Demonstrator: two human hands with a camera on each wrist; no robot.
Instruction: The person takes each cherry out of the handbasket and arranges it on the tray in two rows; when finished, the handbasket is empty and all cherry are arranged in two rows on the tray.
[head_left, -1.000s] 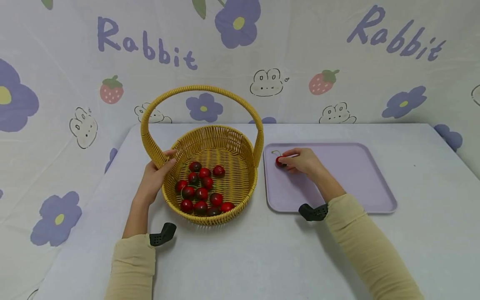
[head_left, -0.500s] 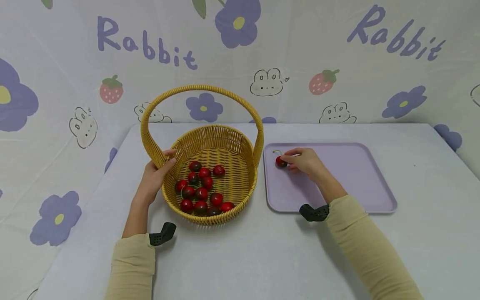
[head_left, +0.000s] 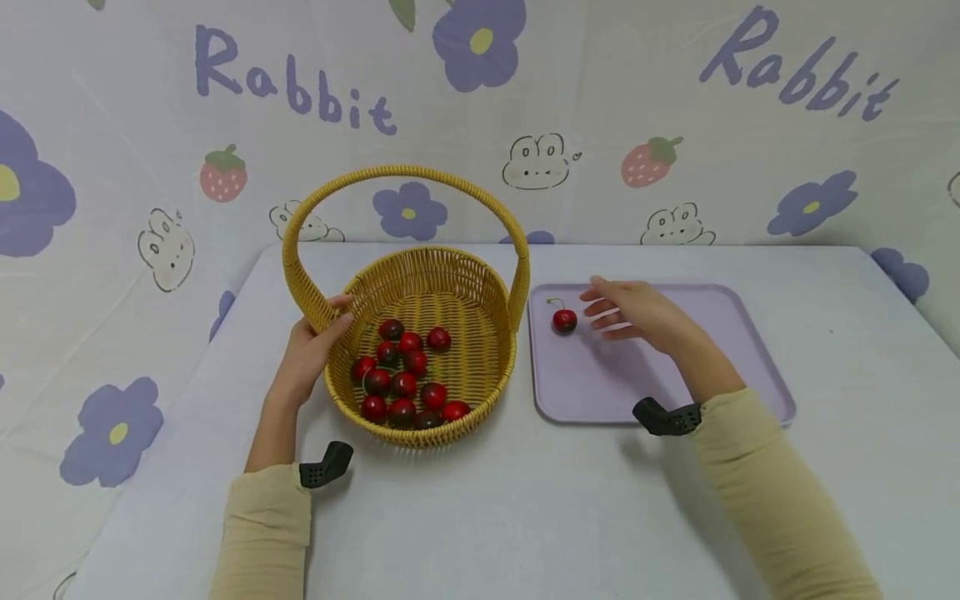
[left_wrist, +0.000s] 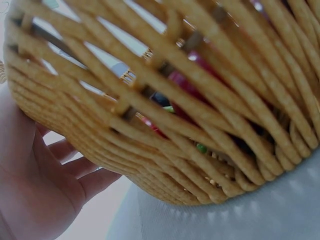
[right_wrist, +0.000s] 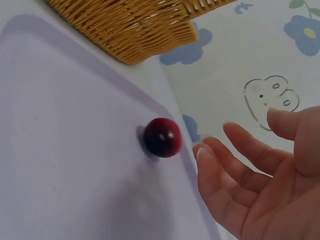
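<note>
A yellow wicker basket (head_left: 480, 367) with a tall arched handle holds several dark red cherries (head_left: 403, 384). My left hand (head_left: 309, 354) grips its left rim at the foot of the handle, thumb on the inner side; the left wrist view shows the woven wall (left_wrist: 150, 115) close up, fingers behind it. On the lilac tray (head_left: 697, 358) a single cherry (head_left: 564, 321) with a thin stem lies near the far left corner. Just right of that cherry and apart from it, my right hand (head_left: 645, 315) hovers above the tray, fingers spread and holding nothing.
The basket stands left of the tray on a white-covered table (head_left: 480, 508), a narrow gap between them. Behind the table hangs a patterned cloth (head_left: 585, 92) with rabbits, flowers and strawberries. Black wrist devices (head_left: 667, 417) sit at both cuffs.
My right hand has let go of the cherry and drawn back to the right, its fingers spreading. The cherry stays on the tray. My left hand keeps its grip on the basket.
</note>
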